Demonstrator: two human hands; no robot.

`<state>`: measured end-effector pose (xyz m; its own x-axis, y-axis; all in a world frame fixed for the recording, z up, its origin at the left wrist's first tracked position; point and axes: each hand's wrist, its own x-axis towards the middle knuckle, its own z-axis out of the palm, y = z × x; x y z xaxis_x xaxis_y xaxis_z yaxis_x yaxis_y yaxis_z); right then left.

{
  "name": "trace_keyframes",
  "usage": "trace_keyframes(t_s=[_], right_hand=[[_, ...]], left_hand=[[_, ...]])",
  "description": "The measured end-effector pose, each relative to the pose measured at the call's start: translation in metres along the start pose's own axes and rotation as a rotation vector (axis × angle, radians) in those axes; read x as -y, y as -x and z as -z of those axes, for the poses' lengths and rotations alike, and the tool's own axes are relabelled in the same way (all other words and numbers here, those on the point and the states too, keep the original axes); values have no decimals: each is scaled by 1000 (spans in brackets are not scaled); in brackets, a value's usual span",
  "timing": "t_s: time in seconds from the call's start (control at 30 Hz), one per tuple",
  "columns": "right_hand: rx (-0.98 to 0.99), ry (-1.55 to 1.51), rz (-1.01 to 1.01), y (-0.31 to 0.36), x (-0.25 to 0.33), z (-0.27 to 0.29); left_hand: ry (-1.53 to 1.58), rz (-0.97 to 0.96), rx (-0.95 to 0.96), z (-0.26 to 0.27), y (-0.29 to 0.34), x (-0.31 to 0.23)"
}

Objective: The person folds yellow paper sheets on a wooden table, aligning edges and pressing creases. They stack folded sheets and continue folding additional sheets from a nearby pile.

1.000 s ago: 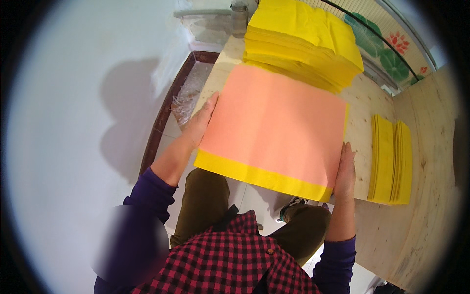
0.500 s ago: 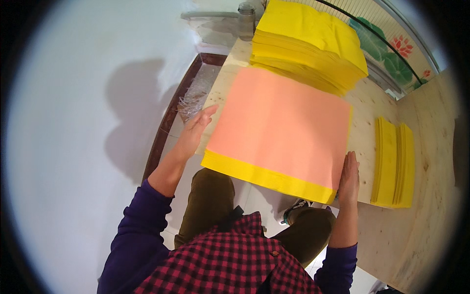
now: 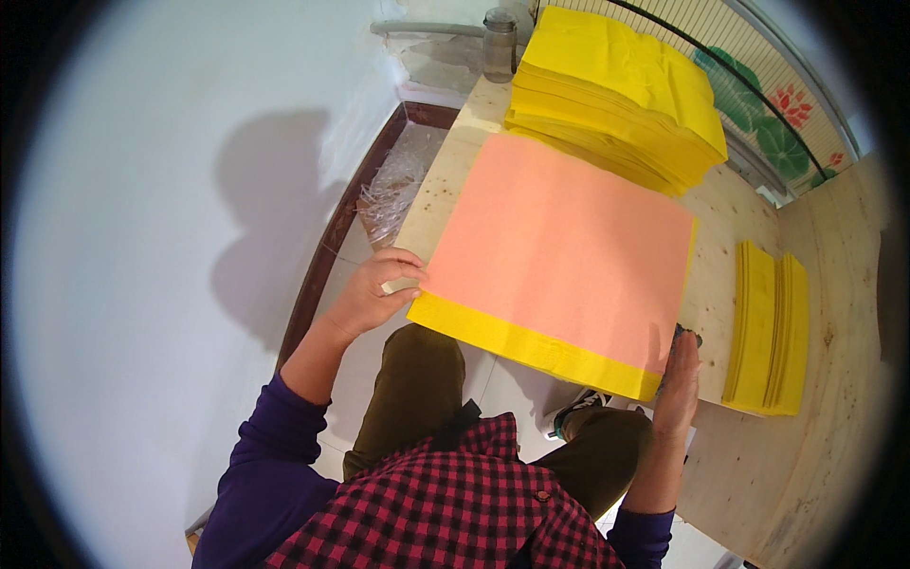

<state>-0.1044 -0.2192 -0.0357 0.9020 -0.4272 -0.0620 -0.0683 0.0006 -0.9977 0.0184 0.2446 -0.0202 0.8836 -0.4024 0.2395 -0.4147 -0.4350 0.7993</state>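
Observation:
A pink sheet (image 3: 569, 247) lies over a stack of yellow sheets (image 3: 531, 353), whose yellow border shows along the near and right edges. My left hand (image 3: 370, 289) is at the near left corner, fingers bent and thumb apart from them, tips touching the edge by the pink sheet. Against the near right side, my right hand (image 3: 677, 394) stands on edge, fingers stretched out straight, holding nothing. The stack's near edge reaches past the wooden table edge, over my lap.
Behind lies a tall pile of folded yellow sheets (image 3: 621, 85), beside a lidded jar (image 3: 500, 45). Two narrow yellow bundles (image 3: 751, 327) rest on the wooden table (image 3: 725, 204) at right, near a wooden panel (image 3: 839, 313). Clear plastic strands (image 3: 393, 190) lie at left by the wall.
My left hand has come down along the left edge to the near corner, its fingers now bent. My right hand has moved slightly nearer to me. The whole view has shifted a little.

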Motion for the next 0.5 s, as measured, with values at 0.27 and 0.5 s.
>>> trace_keyframes(t_s=[0.27,0.5], right_hand=[[10,-35,26,7,5,-9],[15,-21,16,9,8,-9]], left_hand=[[-38,-37,-20,-5,-8,6],[-76,-85,-21,-4,-8,3]])
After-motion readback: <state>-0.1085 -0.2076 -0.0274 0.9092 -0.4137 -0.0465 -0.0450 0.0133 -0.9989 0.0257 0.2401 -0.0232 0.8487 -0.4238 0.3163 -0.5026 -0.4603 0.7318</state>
